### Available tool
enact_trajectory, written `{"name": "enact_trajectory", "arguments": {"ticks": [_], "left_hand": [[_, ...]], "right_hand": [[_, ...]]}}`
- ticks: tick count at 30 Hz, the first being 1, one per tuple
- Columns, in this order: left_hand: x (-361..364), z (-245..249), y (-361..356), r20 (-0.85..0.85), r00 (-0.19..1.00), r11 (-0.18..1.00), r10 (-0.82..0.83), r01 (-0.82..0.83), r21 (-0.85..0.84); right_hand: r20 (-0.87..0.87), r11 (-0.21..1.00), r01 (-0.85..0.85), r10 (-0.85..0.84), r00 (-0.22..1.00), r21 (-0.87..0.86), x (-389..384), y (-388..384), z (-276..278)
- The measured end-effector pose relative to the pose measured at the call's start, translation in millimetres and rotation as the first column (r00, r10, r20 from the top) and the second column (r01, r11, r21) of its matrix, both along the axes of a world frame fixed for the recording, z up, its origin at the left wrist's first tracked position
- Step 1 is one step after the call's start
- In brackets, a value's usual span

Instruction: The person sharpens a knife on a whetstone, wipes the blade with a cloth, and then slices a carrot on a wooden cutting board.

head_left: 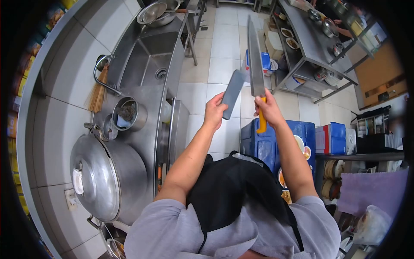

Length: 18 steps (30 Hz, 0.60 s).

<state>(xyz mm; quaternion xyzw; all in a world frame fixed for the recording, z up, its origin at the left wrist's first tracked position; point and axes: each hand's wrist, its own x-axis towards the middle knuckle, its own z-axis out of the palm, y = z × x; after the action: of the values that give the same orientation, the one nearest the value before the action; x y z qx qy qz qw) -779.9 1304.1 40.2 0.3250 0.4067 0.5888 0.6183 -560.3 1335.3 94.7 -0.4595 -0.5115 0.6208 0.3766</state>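
In the middle of the head view, my left hand [214,110] grips the lower end of a flat grey sharpening stone [233,91], which tilts up and to the right. To its right, my right hand [269,111] is wrapped round the yellow handle of a large knife [256,60]. The long blade points up and away from me. A gap separates blade and stone. Both are held in the air above the tiled floor.
A steel sink [146,60] and a big lidded pot [97,177] stand on the left. A blue cooler [305,128] is close on the right. Beyond it is a steel table [317,45] with bowls. A person's arm shows at the far upper right.
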Motion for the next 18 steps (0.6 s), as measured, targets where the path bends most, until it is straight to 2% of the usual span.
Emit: {"name": "enact_trajectory", "arguments": {"ticks": [1, 2, 3, 4, 7, 13, 18], "left_hand": [[-4, -2, 2, 0.025, 0.999, 0.999, 0.039, -0.038, -0.039], [-7, -3, 3, 0.047, 0.996, 0.994, 0.075, -0.071, -0.08], [-7, -5, 4, 0.039, 0.997, 0.996, 0.062, -0.059, -0.072], [-6, -5, 5, 0.061, 0.994, 0.993, 0.093, -0.088, -0.082], [1, -7, 8, 0.1, 0.988, 0.989, 0.122, -0.112, -0.094], [8, -4, 1, 0.141, 0.98, 0.99, 0.138, -0.132, -0.048], [4, 0, -5, 0.141, 0.98, 0.99, 0.143, -0.143, -0.013]], "right_hand": [[-0.008, 1.0, 0.008, -0.008, 1.0, 0.006, -1, 2, 1], [0.226, 0.981, -0.048, 0.005, 0.974, 0.186, -1, 2, 2], [0.448, 0.93, -0.139, -0.03, 0.894, 0.34, -1, 3, 3], [0.441, 0.929, -0.124, -0.046, 0.896, 0.349, -5, 2, 5], [0.807, 0.868, -0.287, -0.191, 0.559, 0.405, -36, -12, 13], [0.837, 0.844, -0.368, -0.159, 0.523, 0.39, -67, -20, 2], [0.808, 0.874, -0.373, -0.038, 0.588, 0.312, -70, -18, -12]]}}
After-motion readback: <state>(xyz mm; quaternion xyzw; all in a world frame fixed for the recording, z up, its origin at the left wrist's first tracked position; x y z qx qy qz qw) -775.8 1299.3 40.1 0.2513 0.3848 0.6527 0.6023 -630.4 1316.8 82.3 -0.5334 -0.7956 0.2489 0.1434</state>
